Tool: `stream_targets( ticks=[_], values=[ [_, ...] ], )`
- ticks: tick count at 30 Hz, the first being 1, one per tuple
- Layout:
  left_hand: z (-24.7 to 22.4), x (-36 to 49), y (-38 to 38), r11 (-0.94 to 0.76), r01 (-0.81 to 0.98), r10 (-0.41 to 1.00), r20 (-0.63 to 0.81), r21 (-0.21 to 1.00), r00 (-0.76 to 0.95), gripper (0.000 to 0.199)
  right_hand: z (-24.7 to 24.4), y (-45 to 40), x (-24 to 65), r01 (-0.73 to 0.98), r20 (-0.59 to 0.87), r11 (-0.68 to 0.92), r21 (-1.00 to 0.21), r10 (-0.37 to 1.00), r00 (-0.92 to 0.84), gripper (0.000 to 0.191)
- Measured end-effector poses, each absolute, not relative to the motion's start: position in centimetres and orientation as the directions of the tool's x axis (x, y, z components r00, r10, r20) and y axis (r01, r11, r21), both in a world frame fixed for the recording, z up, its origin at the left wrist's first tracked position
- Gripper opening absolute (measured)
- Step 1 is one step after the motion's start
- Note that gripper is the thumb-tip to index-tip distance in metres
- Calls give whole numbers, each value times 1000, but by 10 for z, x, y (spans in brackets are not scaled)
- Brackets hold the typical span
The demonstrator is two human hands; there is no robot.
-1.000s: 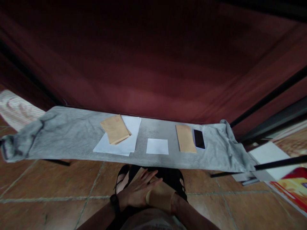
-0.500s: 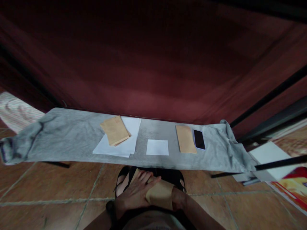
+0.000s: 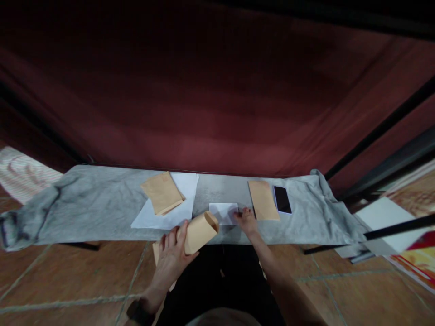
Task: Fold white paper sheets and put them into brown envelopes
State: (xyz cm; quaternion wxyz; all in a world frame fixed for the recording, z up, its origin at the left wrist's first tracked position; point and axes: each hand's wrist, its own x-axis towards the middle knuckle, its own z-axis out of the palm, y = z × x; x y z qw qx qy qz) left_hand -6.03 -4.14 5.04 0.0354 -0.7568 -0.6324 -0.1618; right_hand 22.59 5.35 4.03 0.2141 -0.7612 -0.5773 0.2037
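My left hand grips a brown paper envelope above the front edge of the cloth-covered bench. The envelope's mouth gapes open toward the right. Close to it lies a small white sheet of paper, flat on the cloth. My right hand is at the sheet's right edge, its fingertips touching it and its fingers bent but apart. To the right of that hand lies another brown envelope. On the left, several brown envelopes rest on larger white sheets.
A phone lies at the right on the grey cloth. Behind the bench rises a dark red panel. White boards and a colourful package are on the tiled floor at the right.
Both hands have come up from my lap to the bench. My left hand has raised the brown envelope, its mouth now open, and my right hand has reached the small white sheet.
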Motion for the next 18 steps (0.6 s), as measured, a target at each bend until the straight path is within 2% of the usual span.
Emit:
stream_targets(
  ticks=[4, 8, 12, 16, 18],
  values=[
    [45, -58, -42, -162, 977, 952, 284, 141, 117, 101, 33, 57, 209, 804, -137, -352, -479, 935, 327, 49],
    [35, -65, -39, -130, 985, 959, 268, 115, 96, 99, 33, 63, 208, 794, -175, -389, -468, 921, 348, 53],
    [32, -69, -39, -111, 986, 965, 249, 128, 77, 101, 30, 64, 211, 757, -166, -370, -538, 928, 335, 44],
    [33, -68, -42, -78, 984, 971, 235, 160, 39, 104, 28, 56, 215, 679, -124, -286, -676, 953, 278, 24],
    [33, -68, -43, -65, 982, 973, 229, 178, 23, 105, 30, 50, 219, 627, -117, -255, -736, 960, 254, 22]
  ],
)
